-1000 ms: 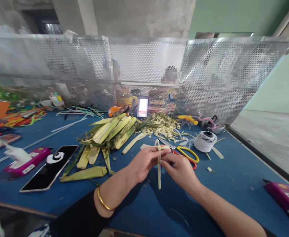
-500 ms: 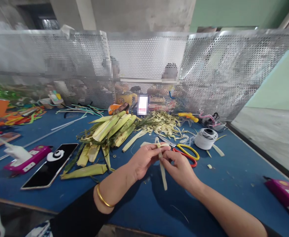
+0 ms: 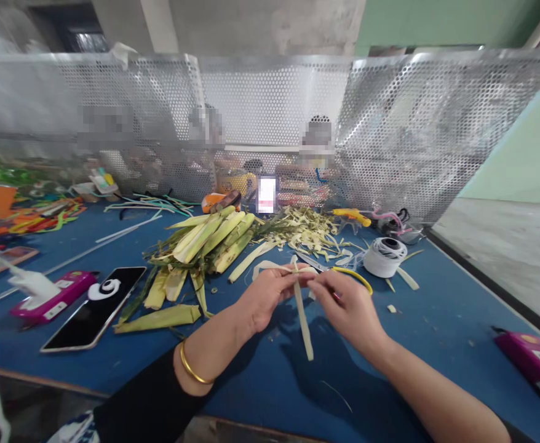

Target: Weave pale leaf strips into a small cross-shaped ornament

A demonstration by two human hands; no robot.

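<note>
My left hand (image 3: pixel 270 295) pinches pale husk strips (image 3: pixel 303 320) where they cross; one hangs down over the blue table and another loops out at the left. My right hand (image 3: pixel 346 301) is closed, its thumb and fingertips at the right end of the crossing strip. Behind my right hand lie scissors (image 3: pixel 353 275), their yellow handle partly showing and the rest mostly covered. Left of my hands is a pile of green corn husks (image 3: pixel 210 243). A heap of shredded husk (image 3: pixel 302 231) is beyond them, and a white thread spool (image 3: pixel 384 257) stands to the right.
A black phone (image 3: pixel 95 307) and a magenta power strip (image 3: pixel 58 298) lie at the left; another magenta power strip (image 3: pixel 535 363) is at the right edge. Behind the blue table (image 3: pixel 390 369), people show blurred through a perforated metal screen (image 3: pixel 270 92).
My right hand has moved slightly right and up, away from the crossing, and now covers the red scissor handle. The loop of strip at the left of my left hand stands out more.
</note>
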